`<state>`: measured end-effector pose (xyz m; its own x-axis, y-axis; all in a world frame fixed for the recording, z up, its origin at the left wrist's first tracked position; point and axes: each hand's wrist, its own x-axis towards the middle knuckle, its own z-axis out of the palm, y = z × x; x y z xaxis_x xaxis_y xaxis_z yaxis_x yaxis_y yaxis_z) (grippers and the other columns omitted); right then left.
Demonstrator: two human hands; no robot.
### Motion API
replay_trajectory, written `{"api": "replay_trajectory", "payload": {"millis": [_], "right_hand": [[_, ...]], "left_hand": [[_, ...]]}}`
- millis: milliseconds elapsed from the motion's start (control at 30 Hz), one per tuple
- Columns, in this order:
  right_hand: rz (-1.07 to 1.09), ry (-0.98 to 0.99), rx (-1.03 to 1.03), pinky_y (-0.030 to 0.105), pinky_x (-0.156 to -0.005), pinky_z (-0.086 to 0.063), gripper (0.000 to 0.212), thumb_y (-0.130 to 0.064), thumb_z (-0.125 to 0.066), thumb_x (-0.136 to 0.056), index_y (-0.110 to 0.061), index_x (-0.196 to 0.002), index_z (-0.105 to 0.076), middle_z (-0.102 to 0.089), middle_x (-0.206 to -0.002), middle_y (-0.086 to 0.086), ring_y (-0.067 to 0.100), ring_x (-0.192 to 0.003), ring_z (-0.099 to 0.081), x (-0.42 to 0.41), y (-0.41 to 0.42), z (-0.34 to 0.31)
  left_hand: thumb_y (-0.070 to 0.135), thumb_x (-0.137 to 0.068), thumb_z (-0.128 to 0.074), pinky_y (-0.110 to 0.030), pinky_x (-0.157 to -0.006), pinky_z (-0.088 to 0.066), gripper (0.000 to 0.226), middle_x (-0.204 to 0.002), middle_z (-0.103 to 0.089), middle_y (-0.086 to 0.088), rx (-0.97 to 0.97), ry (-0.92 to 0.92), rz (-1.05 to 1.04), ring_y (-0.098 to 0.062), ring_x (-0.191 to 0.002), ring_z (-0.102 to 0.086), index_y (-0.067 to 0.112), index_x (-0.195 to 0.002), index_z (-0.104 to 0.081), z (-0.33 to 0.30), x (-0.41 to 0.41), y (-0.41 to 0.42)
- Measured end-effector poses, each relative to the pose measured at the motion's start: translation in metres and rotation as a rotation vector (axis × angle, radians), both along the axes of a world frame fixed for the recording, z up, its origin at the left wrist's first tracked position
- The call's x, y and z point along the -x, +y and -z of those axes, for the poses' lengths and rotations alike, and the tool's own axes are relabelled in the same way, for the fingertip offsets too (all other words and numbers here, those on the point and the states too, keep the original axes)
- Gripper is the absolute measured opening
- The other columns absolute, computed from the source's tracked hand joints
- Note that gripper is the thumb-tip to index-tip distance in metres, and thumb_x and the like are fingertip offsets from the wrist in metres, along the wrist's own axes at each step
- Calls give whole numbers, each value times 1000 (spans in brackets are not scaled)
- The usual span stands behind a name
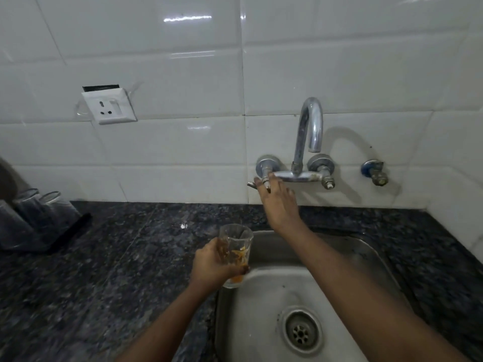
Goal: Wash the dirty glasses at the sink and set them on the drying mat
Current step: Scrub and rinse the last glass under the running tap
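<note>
here the left hand (214,265) has its grip wrapped round a dirty glass (235,254) with orange dregs, holding it upright at the sink's (366,246) left rim. the right hand (278,202) reaches to the tap's left handle (264,176), fingertips on it; whether they pinch it or only touch is hard to tell. no water runs yet, so washing is just starting. next: turn the handle, then bring the glass under the spout (312,126).

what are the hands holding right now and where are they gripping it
The left hand grips the dirty glass around its lower body. The right hand touches the tap handle.
</note>
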<state>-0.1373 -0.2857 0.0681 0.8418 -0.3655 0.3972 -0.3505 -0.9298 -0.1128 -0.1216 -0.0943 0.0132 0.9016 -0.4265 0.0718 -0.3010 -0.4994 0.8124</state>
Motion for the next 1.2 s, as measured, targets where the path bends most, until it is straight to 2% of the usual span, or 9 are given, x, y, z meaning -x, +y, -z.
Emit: {"api": "replay_trajectory", "payload": {"millis": [167, 367, 433, 533, 667, 800, 867, 1000, 1200], "right_hand": [[-42, -86, -416, 27, -107, -33, 66, 16, -43, -80, -12, -140, -38, -30, -147, 14, 28, -133, -37, 72, 10, 51], [-48, -78, -829, 11, -97, -35, 52, 23, -39, -70, -6, -105, -66, -59, -118, 11, 17, -115, -52, 161, 23, 96], [-45, -49, -886, 15, -92, -43, 42, 21, -45, -72, -2, -99, -67, -58, -116, 11, 16, -113, -52, 178, 28, 105], [-17, -8, -963, -1, -77, -38, 20, -3, -68, -78, -8, -98, -69, -52, -126, 4, 6, -115, -47, 195, 31, 117], [37, -33, -939, 14, -87, -42, 35, -24, -75, -77, -15, -109, -64, -45, -131, 2, 12, -121, -46, 194, 26, 124], [116, -107, -1138, 37, -90, -53, 82, -28, -83, -67, -24, -133, -35, -45, -130, -2, 19, -114, -51, 182, 19, 122], [163, -141, -1125, 37, -90, -52, 74, -32, -84, -64, -23, -126, -44, -54, -124, -1, 18, -111, -54, 174, 16, 123], [147, -207, -1183, 12, -70, -47, 55, -37, -82, -64, -32, -110, -52, -61, -104, -14, 1, -96, -57, 163, 8, 122], [186, -194, -1339, 23, -75, -49, 43, -49, -66, -79, -27, -113, -51, -58, -114, -3, 7, -97, -57, 144, -8, 120]], "left_hand": [[33, -44, -92, -24, -73, -51, 63, -92, -69, 3, -55, 76, 100, -13, -84, -64, 14, -98, -64, 30, 25, -18], [29, -50, -89, -32, -70, -52, 55, -91, -69, -2, -158, 156, 259, -17, -81, -64, 11, -93, -60, 70, 70, -40], [28, -52, -87, -36, -71, -52, 51, -90, -69, -3, -175, 180, 294, -21, -82, -64, 12, -92, -59, 80, 83, -45], [34, -53, -87, -30, -72, -52, 53, -91, -69, -1, -190, 204, 334, -20, -85, -65, 12, -93, -60, 89, 96, -51], [32, -54, -83, -35, -79, -53, 56, -96, -69, -6, -139, 217, 361, -24, -92, -64, 8, -99, -59, 88, 96, -62], [22, -64, -81, -38, -85, -53, 49, -100, -69, -7, -4, 217, 339, -24, -96, -64, 10, -107, -59, 77, 89, -78], [16, -67, -80, -36, -85, -54, 48, -100, -69, -3, 60, 223, 350, -21, -96, -64, 12, -109, -59, 73, 86, -85], [6, -58, -84, -32, -81, -56, 55, -101, -68, 2, 136, 327, 446, -16, -94, -65, 20, -105, -59, 70, 77, -89], [-18, -73, -52, -17, -55, -49, 62, -118, -55, -1, 182, 639, 586, -15, -100, -59, 23, -119, -46, 63, 56, -86]]}}
